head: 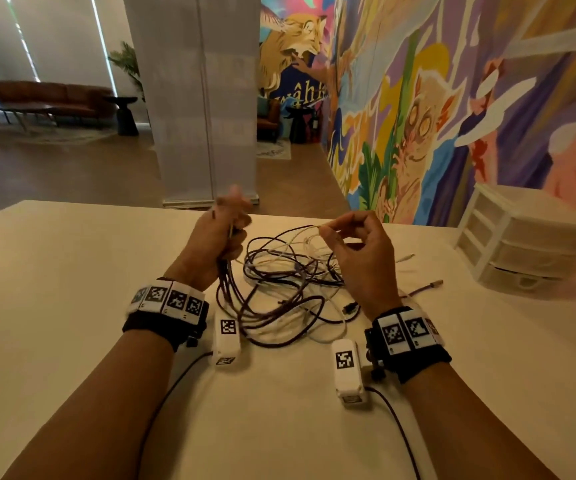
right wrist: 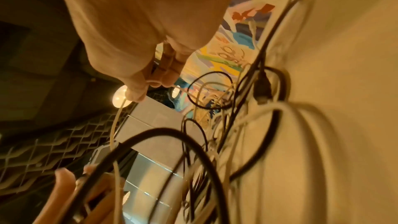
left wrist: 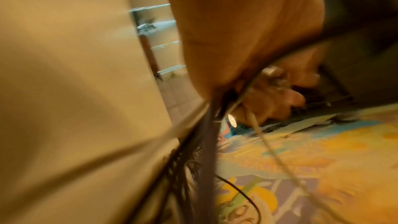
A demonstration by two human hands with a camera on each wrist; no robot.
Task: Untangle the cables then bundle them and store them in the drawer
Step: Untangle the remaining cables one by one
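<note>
The tangled cables (head: 286,289) lie mid-worktop (head: 72,271), the left hand (head: 217,244) gripping a gathered bunch of dark strands while the right hand (head: 355,251) pinches one white cable (head: 310,228), which is probably best drawn out slowly along its length, easing snagged loops, with the closed drawers (head: 521,244) waiting off to the right.

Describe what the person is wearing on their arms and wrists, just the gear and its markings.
Both forearms are bare, no sleeves. Each wrist carries a black strap topped by a band of white blocks with black square tag markers; the right band matches. A white boxy camera module hangs inside each wrist, tagged too, each with a dark cable trailing back.
</note>
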